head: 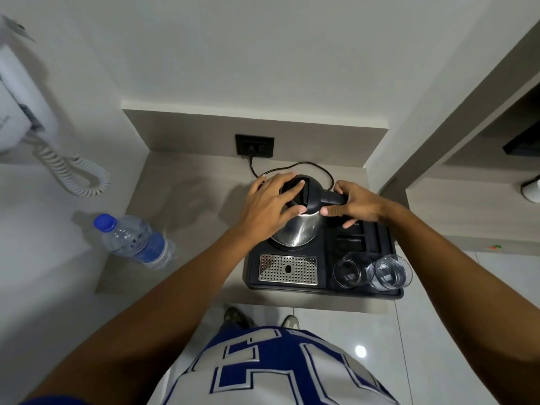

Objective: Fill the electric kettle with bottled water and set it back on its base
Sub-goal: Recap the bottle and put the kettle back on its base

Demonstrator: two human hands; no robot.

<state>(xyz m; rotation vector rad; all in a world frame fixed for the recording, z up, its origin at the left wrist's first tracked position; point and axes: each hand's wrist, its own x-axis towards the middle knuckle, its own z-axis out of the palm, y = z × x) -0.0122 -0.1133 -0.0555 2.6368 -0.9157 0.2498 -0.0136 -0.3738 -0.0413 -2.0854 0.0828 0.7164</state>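
Head view: steel kettle [296, 229] upright on the back left of the black tray [391, 290], lid [298, 190] down. Left hand [270, 204] spread flat over the lid, fingers splayed, pressing rather than gripping. Right hand [355, 204] wrapped around the black handle [331, 198], thumb toward the body. Power cord [295, 168] looping behind to the wall socket [254, 146]. Water bottle [136, 241], blue cap on, well to the left on the counter [181, 182], apart from both hands. Perforated drip grate [287, 269] in front of the kettle; two clear glasses [372, 271] side by side at the tray's front right.
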